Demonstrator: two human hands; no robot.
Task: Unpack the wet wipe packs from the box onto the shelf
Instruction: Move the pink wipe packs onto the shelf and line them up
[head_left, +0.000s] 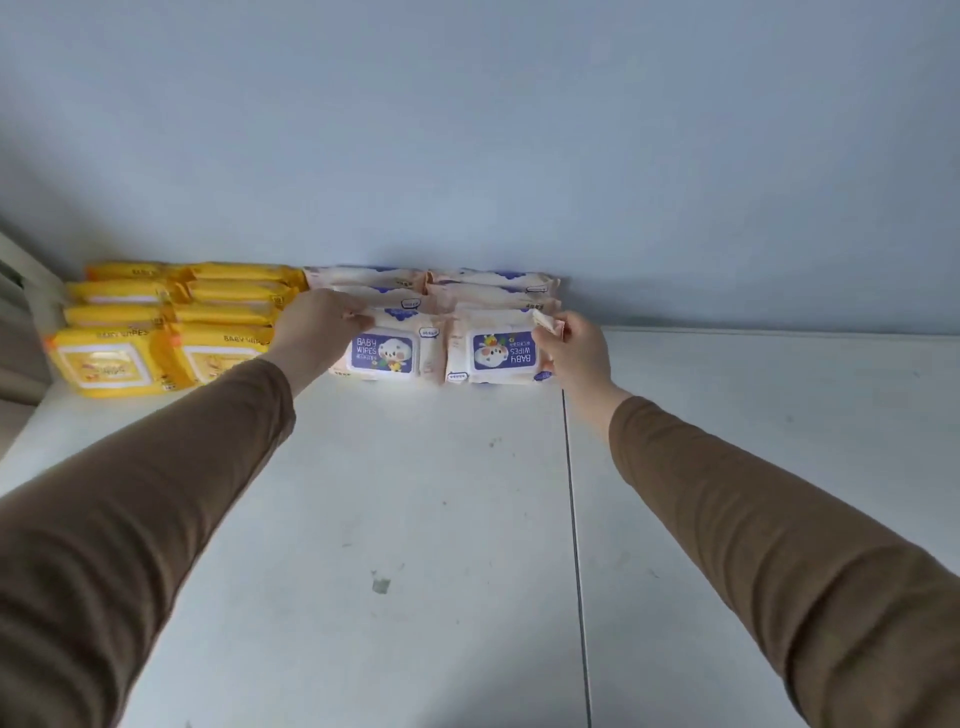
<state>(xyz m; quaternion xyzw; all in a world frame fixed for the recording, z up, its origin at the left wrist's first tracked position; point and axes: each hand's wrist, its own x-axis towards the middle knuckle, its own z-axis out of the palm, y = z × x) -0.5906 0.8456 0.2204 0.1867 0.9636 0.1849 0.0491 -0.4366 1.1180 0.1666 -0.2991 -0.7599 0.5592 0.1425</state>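
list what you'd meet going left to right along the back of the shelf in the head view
yellow wipe packs → left hand → left white pack → right white pack → right hand → bare shelf

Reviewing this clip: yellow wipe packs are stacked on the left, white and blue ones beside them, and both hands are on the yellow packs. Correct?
Not quite. In the head view the left hand and right hand are on the front white and blue packs, not the yellow packs. The rest holds: yellow on the left, white and blue beside them on the shelf.
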